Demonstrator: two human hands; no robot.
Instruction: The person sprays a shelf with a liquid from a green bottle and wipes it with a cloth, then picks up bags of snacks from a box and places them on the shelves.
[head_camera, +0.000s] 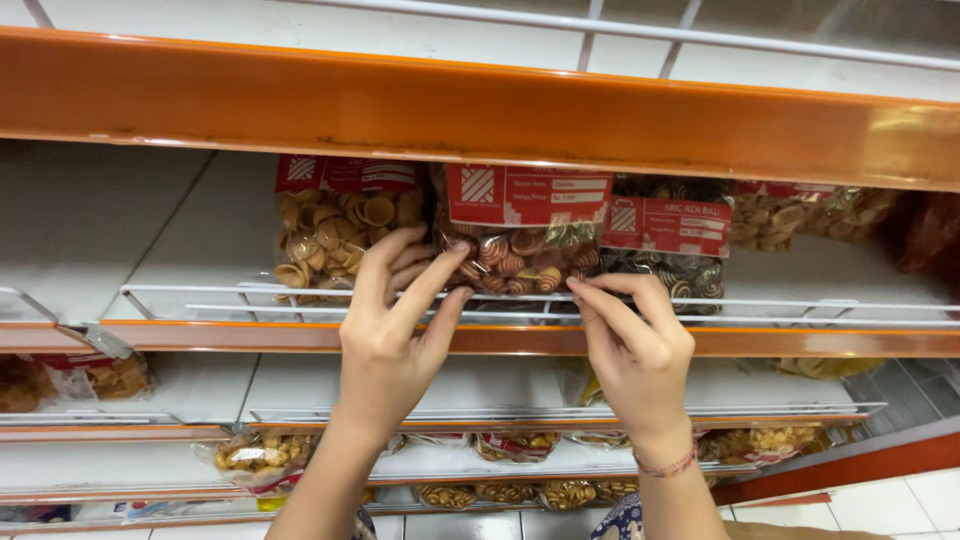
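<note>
Fingers of the left hand (385, 335) and right hand (635, 345) are pinching 1 clear bag of striped snacks (520, 255), standing it upright behind the white wire rail (760, 305).

The orange shelf edge (480, 100) hides the tops of the snack bags, and the left hand (395, 330) covers the lower left corner of the bag of brown spiral snacks (520, 245). The dark red packet (930, 235) at far right is blurred and cut by the frame. Both forearms run off the bottom edge, as do the bags on the lowest shelf (500, 492).
</note>
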